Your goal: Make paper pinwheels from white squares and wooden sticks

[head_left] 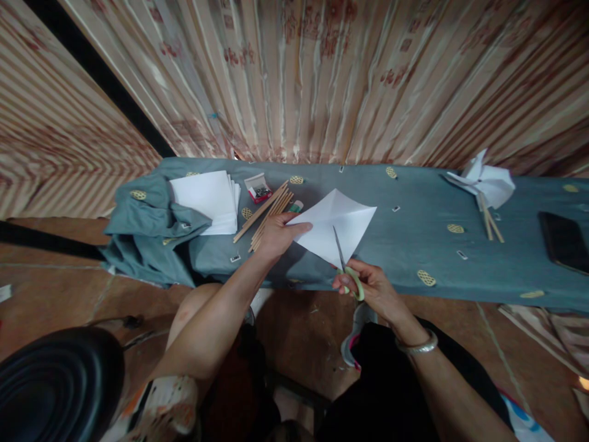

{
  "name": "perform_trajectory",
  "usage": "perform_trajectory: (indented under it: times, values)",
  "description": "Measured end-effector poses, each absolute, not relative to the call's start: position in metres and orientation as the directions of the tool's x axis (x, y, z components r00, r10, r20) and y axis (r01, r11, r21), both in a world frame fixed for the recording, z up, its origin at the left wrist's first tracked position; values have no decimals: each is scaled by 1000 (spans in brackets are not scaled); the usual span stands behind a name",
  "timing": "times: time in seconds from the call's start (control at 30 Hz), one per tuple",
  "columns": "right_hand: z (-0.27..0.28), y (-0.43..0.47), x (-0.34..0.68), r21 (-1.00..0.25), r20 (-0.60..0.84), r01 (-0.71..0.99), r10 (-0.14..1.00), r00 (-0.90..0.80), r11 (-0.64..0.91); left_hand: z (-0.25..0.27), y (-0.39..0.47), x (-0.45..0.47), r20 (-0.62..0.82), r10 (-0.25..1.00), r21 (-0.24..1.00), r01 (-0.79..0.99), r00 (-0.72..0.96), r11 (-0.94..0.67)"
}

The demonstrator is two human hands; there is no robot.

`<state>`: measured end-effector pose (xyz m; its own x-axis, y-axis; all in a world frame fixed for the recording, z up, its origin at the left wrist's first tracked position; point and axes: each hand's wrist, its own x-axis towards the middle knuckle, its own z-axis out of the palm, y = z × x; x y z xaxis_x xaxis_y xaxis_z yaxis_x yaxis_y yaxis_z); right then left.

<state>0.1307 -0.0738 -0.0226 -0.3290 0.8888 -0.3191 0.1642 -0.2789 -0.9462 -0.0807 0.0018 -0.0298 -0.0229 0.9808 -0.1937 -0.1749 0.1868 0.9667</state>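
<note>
A square sheet of white paper (338,215), turned corner-down with faint creases, is pinched at its left corner by my left hand (278,234). My right hand (368,285) grips the green handles of a pair of scissors (352,281). One blade lies over the paper's face, pointing from the near corner toward the middle; the other blade is hidden behind the sheet. Just beyond my left hand lie several wooden sticks (267,212) in a loose bundle. A small open red-and-white box (259,188) of shiny metal pieces stands behind them.
A stack of white paper (207,196) rests at the left on the teal cloth (400,245) covering the narrow table. At the right are paper pinwheels (490,181) on sticks and a black phone (565,239). A pleated curtain (299,80) hangs behind. A black round stool (59,380) stands lower left.
</note>
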Motion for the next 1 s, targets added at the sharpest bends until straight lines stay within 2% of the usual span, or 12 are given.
perform_trajectory:
  times: [0.37, 0.63, 1.0]
  values:
    - [-23, -74, 128, -942, -332, 158, 900, -283, -297, -32, 3, -81, -183, 983, 963, -206, -20, 175]
    - [-21, -75, 128, -956, -281, 173, 911, -301, -237, -33, 2, -80, -181, 983, 963, -207, -21, 173]
    - [-26, -75, 129, -946, -321, 134, 910, -261, -295, -31, 1, -80, -190, 982, 960, -212, -19, 182]
